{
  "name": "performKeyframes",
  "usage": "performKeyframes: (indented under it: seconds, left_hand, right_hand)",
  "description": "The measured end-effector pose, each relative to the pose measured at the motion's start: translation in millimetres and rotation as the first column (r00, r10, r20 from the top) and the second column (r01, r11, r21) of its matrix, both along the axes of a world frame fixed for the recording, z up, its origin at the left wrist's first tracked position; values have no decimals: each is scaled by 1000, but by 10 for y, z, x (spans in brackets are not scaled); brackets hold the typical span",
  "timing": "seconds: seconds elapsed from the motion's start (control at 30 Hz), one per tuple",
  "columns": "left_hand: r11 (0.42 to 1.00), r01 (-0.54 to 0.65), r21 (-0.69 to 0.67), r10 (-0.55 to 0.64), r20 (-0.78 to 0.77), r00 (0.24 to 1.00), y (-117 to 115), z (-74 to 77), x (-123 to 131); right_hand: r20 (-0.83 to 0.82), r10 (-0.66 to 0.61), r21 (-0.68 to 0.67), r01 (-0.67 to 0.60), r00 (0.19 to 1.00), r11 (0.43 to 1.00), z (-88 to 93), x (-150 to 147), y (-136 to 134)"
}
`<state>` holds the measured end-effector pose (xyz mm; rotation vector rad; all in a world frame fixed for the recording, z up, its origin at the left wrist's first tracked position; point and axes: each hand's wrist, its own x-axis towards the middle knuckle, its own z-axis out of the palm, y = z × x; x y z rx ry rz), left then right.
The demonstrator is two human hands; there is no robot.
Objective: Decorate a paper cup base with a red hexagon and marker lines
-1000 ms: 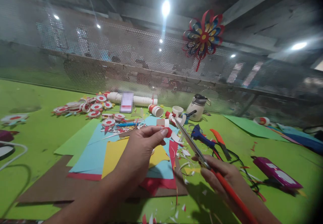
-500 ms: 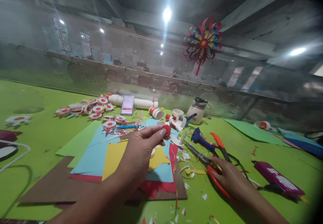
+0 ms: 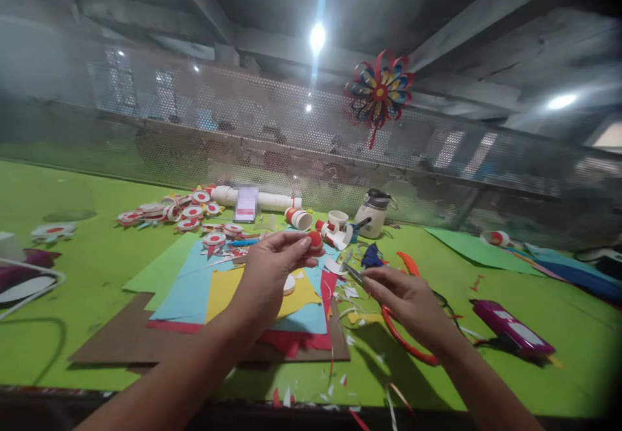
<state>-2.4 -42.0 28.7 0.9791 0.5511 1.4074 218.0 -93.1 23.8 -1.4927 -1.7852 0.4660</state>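
My left hand (image 3: 275,269) pinches a small red paper piece (image 3: 315,240) between thumb and fingertips, above the stacked coloured paper. My right hand (image 3: 405,298) is over the table to the right, fingers loosely bent and apart, with nothing visible in them. Beneath it lie scissors with orange handles (image 3: 403,339); their blades (image 3: 354,272) point toward the paper stack, and the hand hides their middle. A white round disc (image 3: 288,285) lies on the yellow sheet (image 3: 228,291), close to my left wrist.
White-and-red paper wheels (image 3: 192,212) are heaped at the back left near a long white tube (image 3: 279,200). A jug (image 3: 372,214) stands behind a blue glue gun (image 3: 372,256). A purple device (image 3: 512,328) lies right; paper scraps (image 3: 350,292) litter the middle.
My right hand has let go of the scissors and moved up and left, leaving them on the table. My left hand still holds the red paper piece. The view has shifted slightly.
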Motion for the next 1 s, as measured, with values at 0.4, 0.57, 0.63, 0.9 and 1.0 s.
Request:
performKeyframes:
  seconds: [0.4, 0.57, 0.63, 0.9, 1.0]
  left_hand:
    - [990, 139, -1, -137, -190, 972, -575, 130, -187]
    - [983, 179, -45, -185, -245, 952, -820, 119, -203]
    - [977, 207, -41, -211, -254, 944, -892, 96, -214]
    - [971, 240, -19, -237, -252, 938, -1028, -59, -227]
    - [974, 228, -7, -223, -242, 944, -1032, -108, -215]
  right_hand:
    - [-511, 313, 153, -273, 801, 950, 158, -715, -256]
    - [-689, 296, 106, -312, 662, 944, 16, -783, -455]
    - [-757, 254, 65, -317, 602, 946, -11, -798, -522]
    - [-820, 191, 8, -324, 539, 946, -42, -810, -671]
    - [-819, 189, 14, -311, 542, 950, -59, -790, -686]
